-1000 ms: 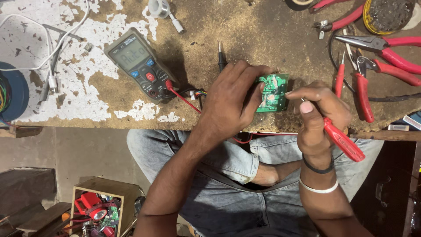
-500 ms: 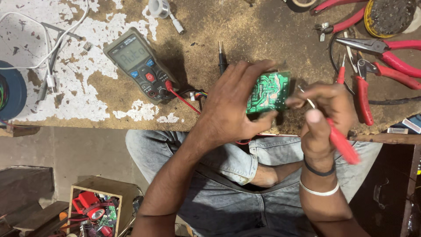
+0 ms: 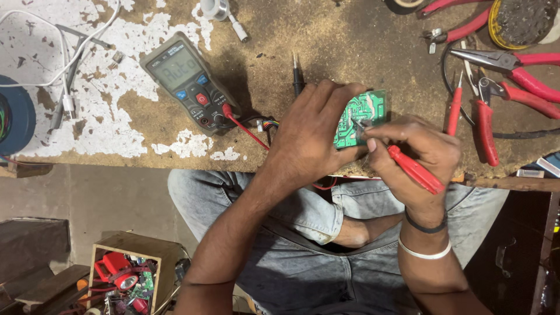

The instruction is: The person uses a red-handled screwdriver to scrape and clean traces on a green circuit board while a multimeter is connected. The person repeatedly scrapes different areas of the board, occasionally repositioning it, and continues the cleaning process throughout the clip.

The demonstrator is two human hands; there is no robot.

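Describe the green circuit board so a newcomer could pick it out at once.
Start at the worn wooden workbench; near its front edge the left hand holds a small circuit board, while the right hand touches a red-handled probe to it. It is the only green item on the bench, unlike the grey multimeter to its left.

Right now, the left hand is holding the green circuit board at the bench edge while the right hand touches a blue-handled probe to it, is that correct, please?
Not quite: the head view shows the probe in the right hand has a red handle, not blue. The left hand does hold the green circuit board at the bench edge.
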